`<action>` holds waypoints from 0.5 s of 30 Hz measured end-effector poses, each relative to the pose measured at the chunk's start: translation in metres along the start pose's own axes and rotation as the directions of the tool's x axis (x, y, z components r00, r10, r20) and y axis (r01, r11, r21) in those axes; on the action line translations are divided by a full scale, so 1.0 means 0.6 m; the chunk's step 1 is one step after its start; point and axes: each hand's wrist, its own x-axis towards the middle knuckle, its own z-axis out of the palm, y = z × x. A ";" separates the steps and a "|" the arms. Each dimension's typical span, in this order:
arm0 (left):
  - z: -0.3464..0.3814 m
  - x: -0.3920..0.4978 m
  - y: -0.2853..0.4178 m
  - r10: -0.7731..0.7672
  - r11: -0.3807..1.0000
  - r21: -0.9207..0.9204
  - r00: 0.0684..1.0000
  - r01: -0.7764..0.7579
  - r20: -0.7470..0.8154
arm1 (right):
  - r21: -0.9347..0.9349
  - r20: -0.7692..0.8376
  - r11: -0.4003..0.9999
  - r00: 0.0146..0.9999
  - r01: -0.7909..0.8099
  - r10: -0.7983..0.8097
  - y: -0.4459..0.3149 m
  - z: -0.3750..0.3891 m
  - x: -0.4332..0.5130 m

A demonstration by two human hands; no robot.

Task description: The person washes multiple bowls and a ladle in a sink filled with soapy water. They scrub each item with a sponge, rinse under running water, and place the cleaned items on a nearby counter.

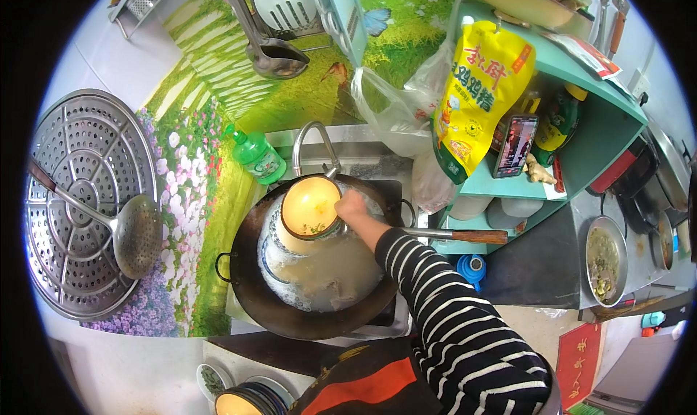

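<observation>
A large dark wok [245, 300] rests over the sink, holding cloudy, foamy water. My right hand [352, 207], at the end of a striped sleeve, grips the right rim of a yellow-lined bowl [311, 203]. Green bits and food residue cling inside that bowl. More bowls lie under and beside it, partly in the water; one has a blue-patterned rim [267, 257]. A utensil with a wooden handle [479, 236] reaches out over the wok's right side, its far end hidden. My left hand is out of view.
The faucet [315, 129] arches behind the wok, beside a green pump bottle [260, 156]. A teal shelf [588, 186] on the right holds a phone [516, 145] and a hanging yellow pouch [484, 93]. Stacked bowls [239, 401] stand at the lower left. A perforated steamer plate [81, 208] and skimmer [137, 235] hang left.
</observation>
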 end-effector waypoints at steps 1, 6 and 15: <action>0.002 -0.001 0.010 0.035 0.999 0.005 0.999 -0.035 -0.001 | -0.009 0.013 1.000 1.000 0.014 -0.014 -0.005 -0.002 0.000; 0.043 0.012 0.067 0.193 0.979 -0.098 0.961 -0.177 0.197 | 0.148 -0.027 0.979 0.990 0.141 -0.139 0.009 0.007 0.027; 0.328 -0.021 0.112 -0.022 0.664 -0.291 0.407 0.689 0.913 | 0.649 0.448 0.743 0.871 -0.163 -0.201 -0.028 -0.044 -0.199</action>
